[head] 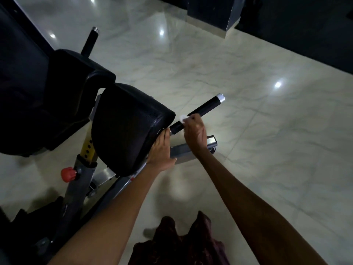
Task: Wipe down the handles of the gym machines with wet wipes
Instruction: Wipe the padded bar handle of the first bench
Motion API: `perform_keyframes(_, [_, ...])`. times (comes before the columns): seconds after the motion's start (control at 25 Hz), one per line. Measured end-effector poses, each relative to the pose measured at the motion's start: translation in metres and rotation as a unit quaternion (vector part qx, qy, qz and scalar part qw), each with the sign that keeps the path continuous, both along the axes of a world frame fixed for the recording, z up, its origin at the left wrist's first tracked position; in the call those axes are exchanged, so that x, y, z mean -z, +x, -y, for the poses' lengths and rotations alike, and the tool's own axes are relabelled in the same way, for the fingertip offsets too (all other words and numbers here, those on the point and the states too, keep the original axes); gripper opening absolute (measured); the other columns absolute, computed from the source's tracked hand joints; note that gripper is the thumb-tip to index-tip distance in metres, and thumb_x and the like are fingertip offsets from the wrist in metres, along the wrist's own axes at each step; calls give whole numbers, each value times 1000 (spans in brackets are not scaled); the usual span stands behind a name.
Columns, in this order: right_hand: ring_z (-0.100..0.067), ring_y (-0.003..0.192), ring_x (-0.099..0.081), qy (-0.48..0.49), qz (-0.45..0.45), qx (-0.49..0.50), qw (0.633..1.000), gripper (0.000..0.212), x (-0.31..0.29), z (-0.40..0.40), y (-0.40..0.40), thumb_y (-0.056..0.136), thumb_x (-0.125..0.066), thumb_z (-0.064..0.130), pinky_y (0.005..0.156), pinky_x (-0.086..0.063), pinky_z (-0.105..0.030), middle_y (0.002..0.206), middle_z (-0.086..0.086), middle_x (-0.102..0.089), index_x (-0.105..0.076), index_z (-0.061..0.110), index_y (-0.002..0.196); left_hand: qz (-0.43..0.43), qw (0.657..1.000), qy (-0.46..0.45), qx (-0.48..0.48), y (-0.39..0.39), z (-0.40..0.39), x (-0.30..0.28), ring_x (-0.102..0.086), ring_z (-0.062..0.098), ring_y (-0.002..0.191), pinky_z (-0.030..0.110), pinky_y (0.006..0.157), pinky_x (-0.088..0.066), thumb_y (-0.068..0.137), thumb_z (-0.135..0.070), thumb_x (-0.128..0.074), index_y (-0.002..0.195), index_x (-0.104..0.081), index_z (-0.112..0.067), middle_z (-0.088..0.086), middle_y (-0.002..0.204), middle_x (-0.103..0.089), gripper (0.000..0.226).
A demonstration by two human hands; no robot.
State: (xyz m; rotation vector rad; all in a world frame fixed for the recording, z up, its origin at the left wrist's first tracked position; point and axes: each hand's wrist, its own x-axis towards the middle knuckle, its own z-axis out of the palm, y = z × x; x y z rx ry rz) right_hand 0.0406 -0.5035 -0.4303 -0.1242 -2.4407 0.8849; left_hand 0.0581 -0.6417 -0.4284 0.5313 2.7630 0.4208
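A black handle point(205, 108) with a silver end cap sticks out to the right from under the black padded cushion point(126, 129) of a gym machine. My right hand point(194, 132) is curled around the handle near its inner end and holds a small white wet wipe point(183, 118) against it. My left hand point(161, 150) rests with straight fingers on the right edge of the cushion, just left of the handle's base. A second black handle point(90, 41) with a silver cap points away at the upper left.
The machine's grey frame point(183, 153) runs under my hands, with a yellow adjuster post point(88, 149) and a red knob point(68, 174) at the left. Pale glossy tile floor point(267, 131) spreads to the right. Dark equipment bases point(210, 8) stand at the top.
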Motion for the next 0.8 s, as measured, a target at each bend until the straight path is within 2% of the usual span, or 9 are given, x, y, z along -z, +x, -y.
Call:
perform_keyframes(0.08, [-32,66,-56,-10,19,23,999,9,-8,4,-3,77,-58,-8,52,-51,-33,83,-20,-55,-65,-5,83,-1,1000,-20,-10,0,-4,4,1,22,145,33,116,-5,76,-32,-71,149,13,-12,7,158,6,112])
perform_keyframes(0.16, [-32,81,-58,72,68,-67,993,16,-4,23,6,85,-51,1,62,-55,-40,95,-21,-57,-65,-5,91,-27,998,-61,-18,3,-10,10,3,24,145,35,116,-4,77,-41,-69,148,14,-10,8,158,9,113])
perform_keyframes(0.2, [-32,82,-59,100,57,-98,989,18,1,25,13,87,-50,4,63,-56,-39,96,-21,-58,-65,-4,92,-42,996,-74,-21,4,-13,14,4,24,145,35,116,-4,78,-43,-68,148,14,-8,9,157,9,113])
perform_keyframes(0.32, [-31,70,-62,32,-10,-51,998,8,13,6,9,80,-61,-3,54,-54,-33,90,-20,-59,-67,-4,87,-62,995,-71,-28,2,-12,23,3,25,145,36,116,-5,77,-46,-69,147,17,-8,9,157,9,116])
perform_keyframes(0.4, [-32,73,-61,-13,-20,-2,1000,11,15,3,3,77,-63,-8,59,-54,-33,91,-20,-58,-67,-4,87,-77,994,-79,-25,4,-12,25,5,25,145,37,116,-4,78,-53,-65,146,19,-8,9,157,12,118])
perform_keyframes(0.52, [-34,77,-62,23,-9,-65,998,16,20,23,14,73,-60,-9,59,-56,-37,91,-21,-59,-66,-4,86,-94,990,-104,-27,5,-16,28,7,26,145,39,116,-2,79,-64,-56,146,19,-4,10,156,15,117])
perform_keyframes(0.6, [-34,74,-62,31,-30,-72,996,17,25,10,14,73,-56,-6,57,-56,-36,92,-21,-59,-67,-3,86,-82,991,-95,-36,4,-17,28,9,26,145,40,116,0,78,-63,-58,145,21,-6,9,156,17,118])
perform_keyframes(0.72, [-33,80,-60,-78,-31,48,995,16,19,-15,-2,78,-58,-8,69,-50,-31,95,-20,-57,-67,-3,89,-67,994,-74,-45,6,-15,29,8,25,144,41,116,-1,77,-53,-66,144,25,-10,7,156,16,121])
perform_keyframes(0.8, [-32,79,-60,-2,-6,-19,1000,21,13,2,2,70,-64,-13,63,-51,-28,92,-18,-59,-68,-1,86,-66,993,-85,-49,7,-18,28,8,27,144,42,116,-1,79,-49,-66,144,25,-9,8,156,16,119])
